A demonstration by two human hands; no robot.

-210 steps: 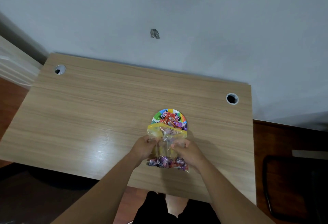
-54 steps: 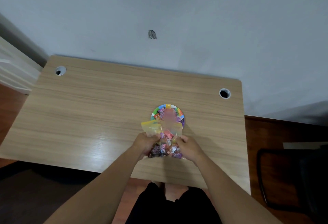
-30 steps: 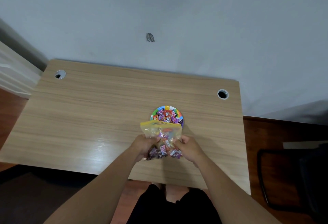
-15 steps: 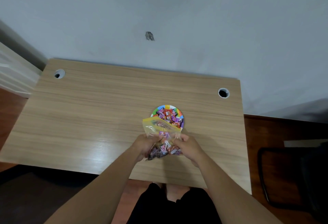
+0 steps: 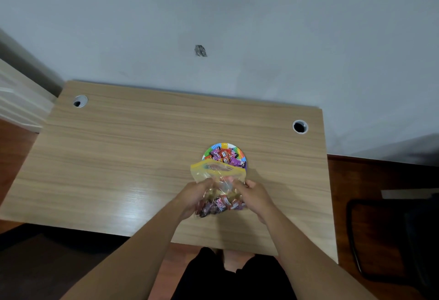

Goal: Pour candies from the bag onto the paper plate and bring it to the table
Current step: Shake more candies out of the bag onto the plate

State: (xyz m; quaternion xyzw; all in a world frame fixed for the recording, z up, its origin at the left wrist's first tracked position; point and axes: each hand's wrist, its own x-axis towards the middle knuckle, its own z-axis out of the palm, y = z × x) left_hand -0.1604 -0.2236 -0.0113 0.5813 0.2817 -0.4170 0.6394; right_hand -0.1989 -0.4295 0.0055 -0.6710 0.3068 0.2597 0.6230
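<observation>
A clear plastic bag (image 5: 219,176) with a yellow zip top hangs between my hands above the wooden desk (image 5: 133,157). Its open mouth points away from me, over the near edge of the rainbow-rimmed paper plate (image 5: 239,151). My left hand (image 5: 193,196) grips the bag's left side and my right hand (image 5: 255,196) its right side. Wrapped candies (image 5: 223,203) sit bunched in the bag's lower end between my hands. More wrapped candies (image 5: 224,155) in red, purple and orange lie heaped on the plate.
Two round cable holes are in the desk, one at the back left (image 5: 80,101) and one at the back right (image 5: 299,126). A grey wall rises behind the desk. A dark chair (image 5: 392,240) stands on the wooden floor to the right.
The bag's mouth has been shaken over the plate, blurring and settling again, and more candies lie on the plate. Both hands keep their hold on the bag.
</observation>
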